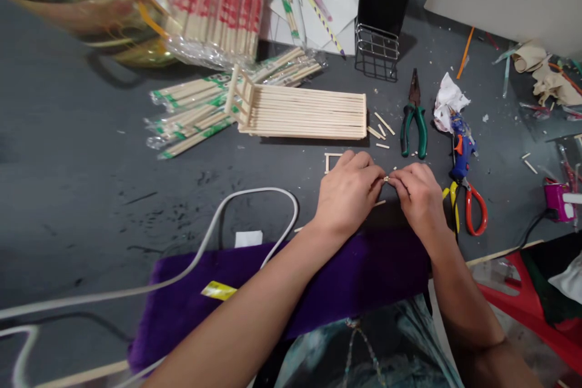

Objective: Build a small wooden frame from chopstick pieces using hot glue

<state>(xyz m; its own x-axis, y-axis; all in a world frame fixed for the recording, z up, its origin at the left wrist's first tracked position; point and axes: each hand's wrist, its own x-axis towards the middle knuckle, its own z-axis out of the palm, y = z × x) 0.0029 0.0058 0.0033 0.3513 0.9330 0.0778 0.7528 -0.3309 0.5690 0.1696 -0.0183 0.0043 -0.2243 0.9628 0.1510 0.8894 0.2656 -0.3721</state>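
Observation:
My left hand [349, 189] and my right hand [419, 199] meet fingertip to fingertip above the dark table. Both are closed in a pinch on short wooden stick pieces [386, 179], whose far ends are hidden by my fingers. Partly under my left hand lies a small frame of sticks [327, 162]. Just beyond my hands stands a long slatted model made of chopstick-like sticks [309, 112], with a raised end at its left. Loose cut stick bits [382, 127] lie by its right end.
Green-handled pliers [414, 118], a blue glue gun [461, 148] and red-and-yellow-handled cutters [475, 211] lie right of my hands. Wrapped chopsticks [200, 109] and a red-printed pack [218, 6] are at the back left. A white cable [227, 199] loops over purple cloth [182, 267].

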